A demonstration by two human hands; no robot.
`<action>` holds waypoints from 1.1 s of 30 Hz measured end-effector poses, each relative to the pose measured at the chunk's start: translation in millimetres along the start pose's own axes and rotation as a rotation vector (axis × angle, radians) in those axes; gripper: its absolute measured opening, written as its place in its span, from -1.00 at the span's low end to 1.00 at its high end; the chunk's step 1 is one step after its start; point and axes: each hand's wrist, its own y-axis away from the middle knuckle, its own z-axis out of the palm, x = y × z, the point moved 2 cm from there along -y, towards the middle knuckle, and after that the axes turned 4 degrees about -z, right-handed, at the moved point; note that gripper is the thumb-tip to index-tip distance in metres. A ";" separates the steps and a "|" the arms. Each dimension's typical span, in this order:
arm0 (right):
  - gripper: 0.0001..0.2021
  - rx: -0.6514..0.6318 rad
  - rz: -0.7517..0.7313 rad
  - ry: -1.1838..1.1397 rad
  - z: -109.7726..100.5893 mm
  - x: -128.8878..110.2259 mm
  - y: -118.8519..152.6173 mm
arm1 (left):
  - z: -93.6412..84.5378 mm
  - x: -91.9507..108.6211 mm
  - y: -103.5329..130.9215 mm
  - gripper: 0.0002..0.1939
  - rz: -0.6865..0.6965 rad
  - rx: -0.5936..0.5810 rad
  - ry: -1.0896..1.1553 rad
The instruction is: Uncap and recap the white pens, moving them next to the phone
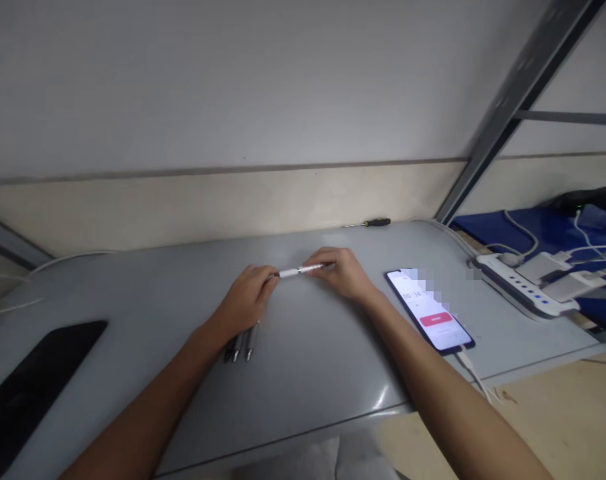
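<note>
My left hand [245, 297] and my right hand [341, 270] each pinch one end of a white pen [303, 270], held level above the grey table [307, 353]. Three dark pens [241, 345] lie under my left wrist; right of my hands lies a lit phone [433, 313], then a power strip [525, 287].

A smooth grey counter [307, 360] with a dull sheen is seen beneath a white plastic-looking pen [303, 270]. A glossy glass-faced phone [435, 313] is shown nearby, beside a white plastic power strip [517, 287] on bare wood.
</note>
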 end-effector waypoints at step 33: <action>-0.68 -0.060 0.274 -0.281 -3.8 -4.9 0.8 | -8.3 -0.8 -2.0 -0.72 0.089 0.083 -0.027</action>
